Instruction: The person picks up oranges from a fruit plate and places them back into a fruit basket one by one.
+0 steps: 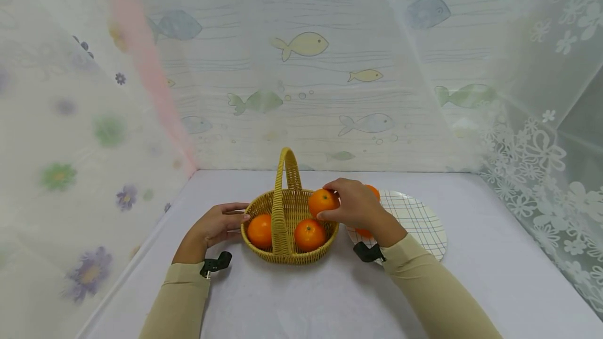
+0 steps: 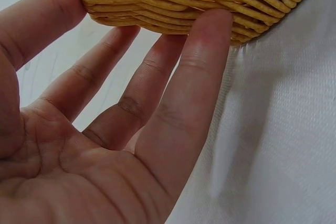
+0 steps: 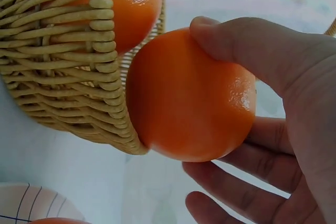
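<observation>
A yellow wicker basket point(image 1: 282, 258) with a tall arched handle stands in the middle of the table. Inside it lie two oranges, one on the left point(image 1: 260, 231) and one on the right point(image 1: 310, 235) of the handle. My right hand point(image 1: 355, 205) holds another orange point(image 3: 189, 98) between thumb and fingers at the basket's right rim. My left hand point(image 1: 218, 225) touches the basket's left side, its extended fingers point(image 2: 194, 72) against the outer weave.
On the right, a round white plate point(image 1: 424, 224) with a blue grid pattern is partly hidden behind my right hand and forearm. Oranges point(image 1: 372, 191) on it show only in part. A white cloth covers the table, and fish-patterned curtains point(image 1: 301, 67) hang behind.
</observation>
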`<state>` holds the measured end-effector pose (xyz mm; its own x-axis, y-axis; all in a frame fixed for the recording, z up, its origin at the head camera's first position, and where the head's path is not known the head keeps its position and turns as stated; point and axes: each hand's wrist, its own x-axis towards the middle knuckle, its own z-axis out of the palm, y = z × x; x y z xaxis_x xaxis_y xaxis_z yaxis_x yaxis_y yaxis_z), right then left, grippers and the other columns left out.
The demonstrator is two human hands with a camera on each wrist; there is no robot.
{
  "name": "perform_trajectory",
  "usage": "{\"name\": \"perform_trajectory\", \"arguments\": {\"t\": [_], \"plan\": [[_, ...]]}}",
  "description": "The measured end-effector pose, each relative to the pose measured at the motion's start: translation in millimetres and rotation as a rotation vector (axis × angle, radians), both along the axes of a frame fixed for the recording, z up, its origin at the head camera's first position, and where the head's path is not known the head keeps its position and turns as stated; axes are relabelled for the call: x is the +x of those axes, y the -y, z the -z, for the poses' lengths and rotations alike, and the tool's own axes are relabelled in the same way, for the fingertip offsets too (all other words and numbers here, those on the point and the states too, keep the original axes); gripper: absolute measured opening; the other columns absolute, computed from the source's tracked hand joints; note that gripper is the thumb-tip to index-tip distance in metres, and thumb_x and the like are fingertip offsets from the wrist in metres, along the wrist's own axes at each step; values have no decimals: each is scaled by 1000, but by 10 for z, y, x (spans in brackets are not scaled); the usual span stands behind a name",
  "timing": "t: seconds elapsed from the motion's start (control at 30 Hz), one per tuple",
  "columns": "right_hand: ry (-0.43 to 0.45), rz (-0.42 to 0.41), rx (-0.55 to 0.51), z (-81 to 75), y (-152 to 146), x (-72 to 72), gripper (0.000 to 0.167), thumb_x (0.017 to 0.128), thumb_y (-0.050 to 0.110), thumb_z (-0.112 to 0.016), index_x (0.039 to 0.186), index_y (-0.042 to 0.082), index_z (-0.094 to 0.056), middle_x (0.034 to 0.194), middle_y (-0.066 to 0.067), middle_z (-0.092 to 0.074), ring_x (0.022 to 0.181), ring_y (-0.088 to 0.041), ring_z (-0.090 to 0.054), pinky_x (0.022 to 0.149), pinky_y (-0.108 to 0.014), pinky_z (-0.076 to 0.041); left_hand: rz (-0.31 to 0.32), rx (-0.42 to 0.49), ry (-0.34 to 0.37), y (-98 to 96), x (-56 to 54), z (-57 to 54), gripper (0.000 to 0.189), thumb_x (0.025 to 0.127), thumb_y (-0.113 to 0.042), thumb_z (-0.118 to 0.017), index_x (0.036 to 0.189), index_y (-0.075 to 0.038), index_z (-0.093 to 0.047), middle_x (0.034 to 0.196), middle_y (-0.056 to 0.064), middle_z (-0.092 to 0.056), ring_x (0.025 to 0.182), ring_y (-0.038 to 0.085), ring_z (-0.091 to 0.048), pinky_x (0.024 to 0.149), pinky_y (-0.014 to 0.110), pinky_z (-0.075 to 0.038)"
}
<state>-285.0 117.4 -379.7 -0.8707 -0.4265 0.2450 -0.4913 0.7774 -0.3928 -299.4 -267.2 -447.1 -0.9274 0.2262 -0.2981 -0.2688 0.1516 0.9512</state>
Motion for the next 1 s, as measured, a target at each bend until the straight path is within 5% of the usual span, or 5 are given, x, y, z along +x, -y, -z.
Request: {"name": "perform_trajectory", "arguments": {"t": [1.0], "plan": [[54,-76,126,-10,92,20,66,76,47,-91,130,16,-71,122,4,-74,108,-18,-65,94,-37,-54,1,-7,0,17,-21,32,65,94,-25,-78,150,-6,-52,135,13,-67,111,24,-71,94,44,-61]]}}
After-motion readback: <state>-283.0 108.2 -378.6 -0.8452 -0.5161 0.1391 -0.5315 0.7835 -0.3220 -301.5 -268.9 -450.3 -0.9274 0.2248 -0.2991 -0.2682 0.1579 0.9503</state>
